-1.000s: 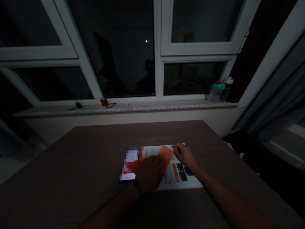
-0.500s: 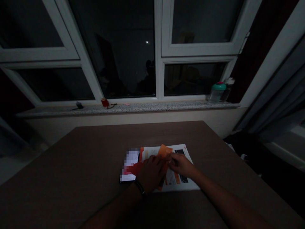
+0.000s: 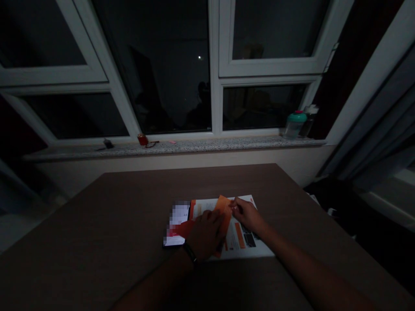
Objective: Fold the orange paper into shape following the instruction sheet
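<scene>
On the brown table lies a printed white sheet (image 3: pixel 238 248) with orange and dark blocks. An orange paper piece (image 3: pixel 223 206) rests on it at a slant. My left hand (image 3: pixel 205 233), with a dark band at the wrist, lies spread over the orange paper's left side and presses it down. The fingers of my right hand (image 3: pixel 244 211) are pinched at the paper's upper right edge. A red paper piece (image 3: pixel 185 228) sticks out left of my left hand, over a lit phone (image 3: pixel 178 216) whose screen is pixelated.
The table (image 3: pixel 129 207) reaches to the wall under a window. On the granite sill (image 3: pixel 201 146) stand a red jar (image 3: pixel 142 139), a small dark object (image 3: pixel 107 143) and a teal-lidded bottle (image 3: pixel 295 124) beside another bottle. A grey curtain hangs at the right.
My right hand has moved slightly up, away from me, along the orange paper's edge. More of the orange paper shows between the hands. My left hand has stayed nearly still.
</scene>
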A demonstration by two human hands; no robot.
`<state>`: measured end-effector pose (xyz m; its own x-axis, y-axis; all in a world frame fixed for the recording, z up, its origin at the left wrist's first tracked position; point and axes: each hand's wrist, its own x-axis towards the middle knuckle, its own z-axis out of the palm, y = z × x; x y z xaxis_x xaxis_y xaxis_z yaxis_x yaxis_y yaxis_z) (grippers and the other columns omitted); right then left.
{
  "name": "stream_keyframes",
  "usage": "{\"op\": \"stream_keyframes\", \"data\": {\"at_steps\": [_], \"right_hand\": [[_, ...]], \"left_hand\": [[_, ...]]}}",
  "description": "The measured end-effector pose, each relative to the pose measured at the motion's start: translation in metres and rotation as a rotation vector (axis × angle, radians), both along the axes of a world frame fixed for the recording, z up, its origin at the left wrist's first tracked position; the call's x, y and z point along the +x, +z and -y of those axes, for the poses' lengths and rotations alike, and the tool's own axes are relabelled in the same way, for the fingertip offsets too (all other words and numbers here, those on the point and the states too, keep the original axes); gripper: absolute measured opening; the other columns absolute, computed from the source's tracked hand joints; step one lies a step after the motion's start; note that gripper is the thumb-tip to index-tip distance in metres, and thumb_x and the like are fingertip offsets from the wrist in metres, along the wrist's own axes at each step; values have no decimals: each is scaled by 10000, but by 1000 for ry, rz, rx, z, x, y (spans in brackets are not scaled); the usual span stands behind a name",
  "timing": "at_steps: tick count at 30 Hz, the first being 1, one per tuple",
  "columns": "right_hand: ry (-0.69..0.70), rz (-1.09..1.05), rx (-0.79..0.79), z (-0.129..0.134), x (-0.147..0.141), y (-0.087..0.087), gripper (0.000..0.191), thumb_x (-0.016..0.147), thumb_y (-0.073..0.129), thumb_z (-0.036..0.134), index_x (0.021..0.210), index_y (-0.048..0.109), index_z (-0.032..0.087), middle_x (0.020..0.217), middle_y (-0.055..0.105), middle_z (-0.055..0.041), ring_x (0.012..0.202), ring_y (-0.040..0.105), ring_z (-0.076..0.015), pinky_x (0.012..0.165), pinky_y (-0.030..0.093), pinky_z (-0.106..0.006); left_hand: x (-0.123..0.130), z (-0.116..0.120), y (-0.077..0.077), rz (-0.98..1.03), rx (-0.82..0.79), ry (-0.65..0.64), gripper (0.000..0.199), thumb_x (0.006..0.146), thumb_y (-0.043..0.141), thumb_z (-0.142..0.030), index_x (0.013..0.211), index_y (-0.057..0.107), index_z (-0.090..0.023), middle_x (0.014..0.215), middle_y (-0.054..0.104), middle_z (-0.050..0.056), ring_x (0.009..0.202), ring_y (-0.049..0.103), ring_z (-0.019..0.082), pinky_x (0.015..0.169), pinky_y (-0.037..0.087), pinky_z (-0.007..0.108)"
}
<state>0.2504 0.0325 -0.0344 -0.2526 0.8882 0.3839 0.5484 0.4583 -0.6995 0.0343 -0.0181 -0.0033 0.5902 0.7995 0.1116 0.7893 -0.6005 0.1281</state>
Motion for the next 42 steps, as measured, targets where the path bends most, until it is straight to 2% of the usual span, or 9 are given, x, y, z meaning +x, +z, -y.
{"op": "stream_keyframes", "data": {"at_steps": [5,9,13,20,23,26,29,33,42], "right_hand": [[-17,-29,14,1,2,0,142,850,539,176,935,653,186,910,687,-41,774,612,-167,733,452,-273],[37,-46,-50,5,0,3,157,842,580,201,968,673,199,929,701,-34,800,627,-174,745,467,-280],[40,-36,-89,8,-3,2,212,821,615,197,1028,657,214,867,690,-6,745,618,-162,706,455,-267],[32,-65,-12,6,-2,-1,88,788,655,159,869,642,193,862,607,-11,756,569,-152,706,431,-262],[94,-65,-52,8,-3,-1,76,771,680,153,811,626,188,820,584,0,732,552,-146,673,419,-251],[147,-40,-84,12,-6,1,107,752,692,133,772,601,186,790,574,11,706,535,-140,648,403,-244],[130,-38,-56,15,-9,2,106,773,653,108,785,587,189,793,563,13,725,542,-142,664,402,-245],[103,-25,-33,14,-10,3,102,789,629,104,781,576,191,796,546,13,732,542,-141,671,403,-247],[337,21,-167,33,-17,12,140,701,687,73,737,609,183,755,587,30,641,525,-107,572,387,-196]], "left_hand": [[2,-1,-2,21,31,8,459,974,478,-374,1402,436,-216,1418,465,76,1205,426,277,1006,397,439],[3,-4,-2,7,25,16,437,958,498,-363,1370,470,-220,1440,443,78,1215,425,285,1010,391,450],[-1,-5,-3,-5,8,5,547,931,541,-396,1431,395,-230,1473,409,84,1277,385,298,1040,372,475],[-7,-8,-2,-6,-45,-37,678,842,648,-508,1413,424,-221,1495,378,107,1324,342,328,1070,344,505],[-7,-8,-2,2,-37,-45,640,836,656,-511,1377,458,-231,1481,395,99,1309,361,328,1063,347,506],[-5,-8,-4,11,-16,-40,510,910,581,-466,1360,471,-254,1483,397,80,1301,373,312,1048,361,497],[-2,-9,-8,13,22,-7,383,986,469,-356,1354,480,-251,1480,405,76,1280,399,292,1030,377,481],[0,-11,-11,-12,48,32,394,970,479,-279,1361,482,-237,1488,401,81,1280,400,299,1029,377,480],[-3,-13,-16,-28,68,20,453,987,447,-275,1433,398,-216,1474,404,113,1266,405,294,1018,390,475]]}}
